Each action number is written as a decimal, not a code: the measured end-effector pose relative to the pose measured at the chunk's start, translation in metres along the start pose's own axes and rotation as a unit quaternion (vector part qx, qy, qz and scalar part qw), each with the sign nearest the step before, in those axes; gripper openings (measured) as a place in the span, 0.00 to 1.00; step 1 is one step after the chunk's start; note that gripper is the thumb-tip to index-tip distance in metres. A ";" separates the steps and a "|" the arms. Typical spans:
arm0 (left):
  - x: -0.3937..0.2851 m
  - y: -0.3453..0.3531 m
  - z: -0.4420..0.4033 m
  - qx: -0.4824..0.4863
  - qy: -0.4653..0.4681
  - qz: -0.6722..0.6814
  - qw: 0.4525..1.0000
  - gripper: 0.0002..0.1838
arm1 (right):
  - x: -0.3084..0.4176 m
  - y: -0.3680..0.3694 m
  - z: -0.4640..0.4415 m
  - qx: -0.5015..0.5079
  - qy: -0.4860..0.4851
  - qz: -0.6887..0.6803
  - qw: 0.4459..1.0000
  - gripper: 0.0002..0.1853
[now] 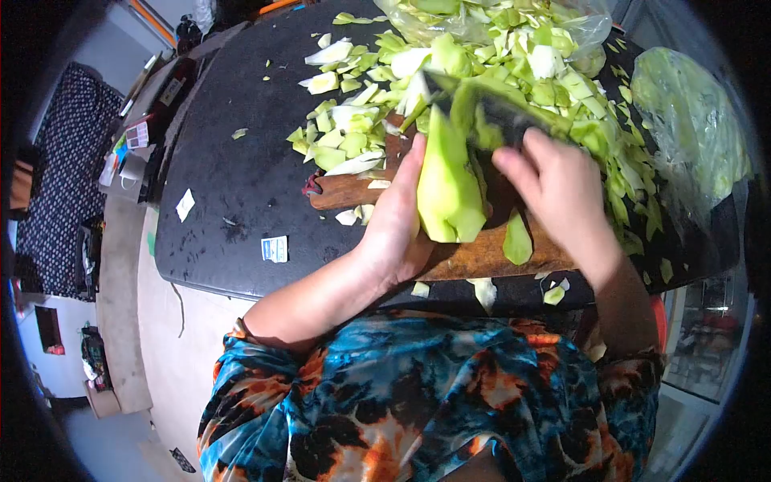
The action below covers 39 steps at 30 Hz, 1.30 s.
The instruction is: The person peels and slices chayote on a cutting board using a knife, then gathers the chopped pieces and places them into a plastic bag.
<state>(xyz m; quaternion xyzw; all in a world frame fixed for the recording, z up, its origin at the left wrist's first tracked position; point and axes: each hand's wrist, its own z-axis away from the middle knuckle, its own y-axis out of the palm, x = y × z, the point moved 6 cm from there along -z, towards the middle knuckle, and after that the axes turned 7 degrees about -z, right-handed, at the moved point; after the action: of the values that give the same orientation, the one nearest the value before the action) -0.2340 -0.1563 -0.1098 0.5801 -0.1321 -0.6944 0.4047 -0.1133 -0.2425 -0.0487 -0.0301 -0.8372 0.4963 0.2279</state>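
Note:
My left hand (395, 229) is wrapped around the lower side of a peeled, light-green fruit (450, 189), long and tapering, whose exact kind I cannot tell. It is tilted with its narrow end away from me, above a brown wooden cutting board (498, 255). My right hand (558, 181) grips a knife (510, 116); its dark, wide blade is blurred by motion and lies near the fruit's upper end. The handle is mostly hidden in my fingers. A green slice (517, 238) rests on the board beside the fruit.
Cut green and white pieces (345, 136) are heaped across the black table (217, 177). Clear plastic bags with green contents stand at the back and at the right (687, 120). A small white-blue packet (275, 249) lies near the front left edge.

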 end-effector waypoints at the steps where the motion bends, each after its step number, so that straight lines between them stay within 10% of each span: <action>1: 0.003 0.001 -0.001 0.000 -0.001 0.009 1.000 0.29 | -0.015 0.003 -0.008 -0.020 0.026 0.040 0.999 0.28; 7: -0.003 -0.001 -0.002 0.085 -0.032 0.066 0.994 0.31 | -0.051 -0.001 -0.019 -0.004 0.140 -0.048 0.989 0.28; 13: -0.014 -0.013 -0.006 -0.027 0.009 0.047 0.998 0.32 | -0.005 -0.022 0.011 0.030 0.104 -0.324 0.940 0.20; 19: -0.005 -0.015 -0.008 0.015 0.038 0.061 0.997 0.34 | 0.063 -0.030 0.040 0.088 -0.097 -0.131 0.983 0.21; 27: -0.007 -0.014 -0.005 0.000 0.082 0.019 0.996 0.27 | 0.068 -0.023 0.048 0.078 -0.115 -0.036 0.990 0.24; 39: -0.011 0.003 0.002 0.017 0.052 0.041 0.998 0.30 | -0.050 -0.018 -0.037 -0.019 0.137 -0.015 0.990 0.25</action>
<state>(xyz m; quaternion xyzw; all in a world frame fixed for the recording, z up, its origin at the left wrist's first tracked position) -0.2347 -0.1510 -0.0996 0.6167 -0.1464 -0.6436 0.4290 -0.0505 -0.2354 -0.0363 -0.0892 -0.8081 0.4675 0.3471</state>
